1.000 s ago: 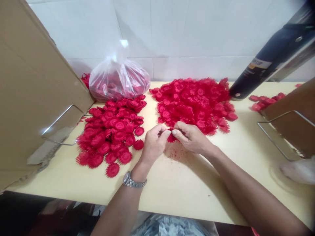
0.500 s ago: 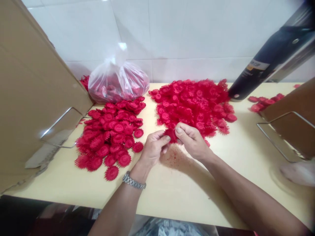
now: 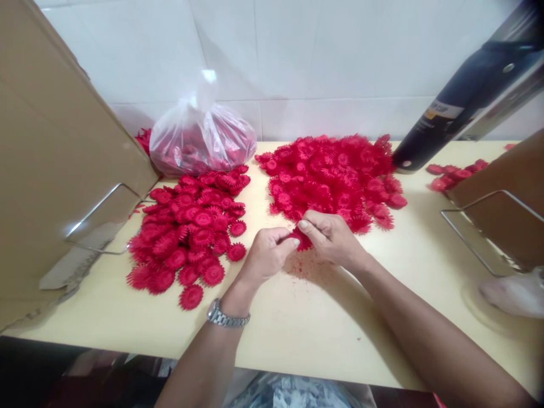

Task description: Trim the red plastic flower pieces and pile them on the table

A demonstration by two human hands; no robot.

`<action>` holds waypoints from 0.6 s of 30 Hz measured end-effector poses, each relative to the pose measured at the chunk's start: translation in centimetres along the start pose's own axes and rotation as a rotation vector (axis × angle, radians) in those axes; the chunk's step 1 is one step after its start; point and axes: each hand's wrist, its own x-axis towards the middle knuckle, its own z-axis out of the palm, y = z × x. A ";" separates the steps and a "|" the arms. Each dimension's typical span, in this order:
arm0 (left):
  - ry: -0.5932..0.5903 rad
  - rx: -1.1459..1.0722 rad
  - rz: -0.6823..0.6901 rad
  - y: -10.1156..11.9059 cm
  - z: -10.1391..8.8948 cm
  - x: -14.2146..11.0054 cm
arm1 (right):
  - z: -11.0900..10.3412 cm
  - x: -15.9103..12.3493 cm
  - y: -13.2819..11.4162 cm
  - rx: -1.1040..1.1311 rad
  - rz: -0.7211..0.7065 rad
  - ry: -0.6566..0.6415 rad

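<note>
Between my two hands is a red disc with a toothed, petal-like edge (image 3: 304, 242), partly hidden by my fingers. My left hand (image 3: 272, 249), with a metal watch (image 3: 228, 315) on its wrist, pinches the disc's left side. My right hand (image 3: 329, 235) grips it from the right, thumb on top. Just behind the hands spreads a heap of similar red discs (image 3: 331, 170). A second pile of toothed red discs (image 3: 187, 226) lies to the left of my left hand. Small red crumbs (image 3: 304, 269) are scattered on the table below the held disc.
A tied plastic bag (image 3: 202, 141) with red contents stands by the tiled wall. Cardboard (image 3: 63, 147) rises on the left beside a metal wire stand (image 3: 97, 218). At right are a dark cylinder (image 3: 450, 113), another wire stand (image 3: 471, 243), brown cardboard (image 3: 510, 209) and several red pieces (image 3: 457, 173).
The held disc has shifted slightly to the right and turned between my fingers. My left thumb has moved further over it. The piles look unchanged.
</note>
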 end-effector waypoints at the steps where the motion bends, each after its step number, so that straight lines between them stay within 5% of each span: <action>1: -0.023 -0.045 0.002 0.0 -0.1 0.0 | 0.2 0.0 0.0 0.115 0.037 -0.028; 5: -0.042 -0.255 -0.019 -0.3 -0.4 0.1 | 1.3 -0.2 -0.5 0.692 0.178 -0.102; 9: -0.027 -0.383 -0.080 -0.6 -0.5 0.4 | 2.0 -0.2 -0.8 0.895 0.246 -0.073; 13: 0.095 -0.250 -0.055 -0.1 -0.4 0.4 | 1.2 0.1 0.0 0.560 0.185 -0.020; 18: 0.035 0.052 -0.022 0.6 -0.3 0.2 | -0.4 0.1 0.3 0.057 0.021 -0.070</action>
